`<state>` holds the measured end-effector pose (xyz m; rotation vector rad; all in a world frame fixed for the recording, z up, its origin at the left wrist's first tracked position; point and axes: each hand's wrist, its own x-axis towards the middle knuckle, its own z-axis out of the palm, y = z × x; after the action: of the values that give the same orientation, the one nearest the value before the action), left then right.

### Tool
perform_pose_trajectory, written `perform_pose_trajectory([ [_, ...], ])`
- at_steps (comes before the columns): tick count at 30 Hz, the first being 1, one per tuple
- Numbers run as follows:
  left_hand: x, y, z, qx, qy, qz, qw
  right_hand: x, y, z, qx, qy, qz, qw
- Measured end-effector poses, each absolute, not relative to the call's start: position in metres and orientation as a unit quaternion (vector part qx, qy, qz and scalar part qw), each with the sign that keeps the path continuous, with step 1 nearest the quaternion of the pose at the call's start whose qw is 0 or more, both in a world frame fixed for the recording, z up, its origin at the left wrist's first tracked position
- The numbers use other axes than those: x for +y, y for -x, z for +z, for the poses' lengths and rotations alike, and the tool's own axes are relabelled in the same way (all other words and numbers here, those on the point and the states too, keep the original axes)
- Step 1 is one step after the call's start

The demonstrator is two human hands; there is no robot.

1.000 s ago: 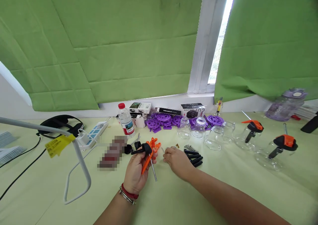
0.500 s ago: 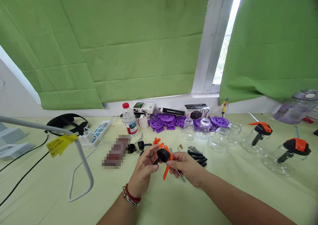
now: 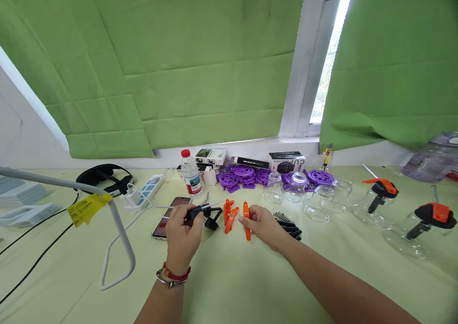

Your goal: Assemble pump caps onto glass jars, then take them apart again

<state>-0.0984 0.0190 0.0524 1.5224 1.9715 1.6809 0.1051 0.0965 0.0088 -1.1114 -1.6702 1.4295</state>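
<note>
My left hand [image 3: 182, 233] is closed on a black part with a handle [image 3: 195, 213], above the lower edge of a phone [image 3: 161, 228]. Between thumb and fingers, my right hand [image 3: 263, 224] pinches an orange clip [image 3: 246, 221], which stands roughly upright in view. More orange clips [image 3: 230, 215] lie between the hands. Another black part [image 3: 212, 223] sits just right of my left hand. Beyond my right wrist are black handles [image 3: 290, 227] and a small pile of metal screws [image 3: 282, 216].
Glass jars [image 3: 318, 204] stand right of centre, two more topped with black and orange parts [image 3: 382, 189] farther right. Purple discs [image 3: 243, 172], boxes [image 3: 286, 162] and a bottle [image 3: 191, 173] line the back. A grey metal bar [image 3: 125, 238] rises at left.
My hands have moved apart. My left hand has gone left with the black part, and my right hand now holds an orange clip away from it. The metal rod is no longer seen in my right hand.
</note>
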Motion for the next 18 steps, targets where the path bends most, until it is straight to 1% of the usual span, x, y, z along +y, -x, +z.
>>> perform_pose_trajectory([
  [1, 0.019, 0.098, 0.053, 0.683, -0.515, 0.518, -0.01, 0.102, -0.1, 0.006, -0.661, 0.44, 0.507, 0.336],
  [2, 0.02, 0.097, 0.052, 0.711, -0.525, 0.463, -0.064, 0.107, -0.095, 0.003, -0.678, 0.452, 0.474, 0.334],
  [3, 0.021, 0.096, 0.05, 0.739, -0.532, 0.402, -0.095, 0.111, -0.089, 0.0, -0.691, 0.461, 0.448, 0.329],
  [4, 0.022, 0.094, 0.047, 0.766, -0.534, 0.345, -0.1, 0.115, -0.083, -0.003, -0.702, 0.467, 0.429, 0.324],
  [6, 0.025, 0.092, 0.04, 0.806, -0.536, 0.238, -0.078, 0.12, -0.07, -0.007, -0.717, 0.476, 0.4, 0.316],
  [9, 0.028, 0.093, 0.03, 0.83, -0.542, 0.13, -0.029, 0.122, -0.055, -0.014, -0.727, 0.478, 0.383, 0.311],
  [13, 0.029, 0.095, 0.025, 0.825, -0.56, 0.073, 0.007, 0.116, -0.048, -0.019, -0.738, 0.464, 0.383, 0.307],
  [18, 0.029, 0.096, 0.024, 0.818, -0.572, 0.063, -0.024, 0.107, -0.056, -0.02, -0.743, 0.456, 0.382, 0.305],
])
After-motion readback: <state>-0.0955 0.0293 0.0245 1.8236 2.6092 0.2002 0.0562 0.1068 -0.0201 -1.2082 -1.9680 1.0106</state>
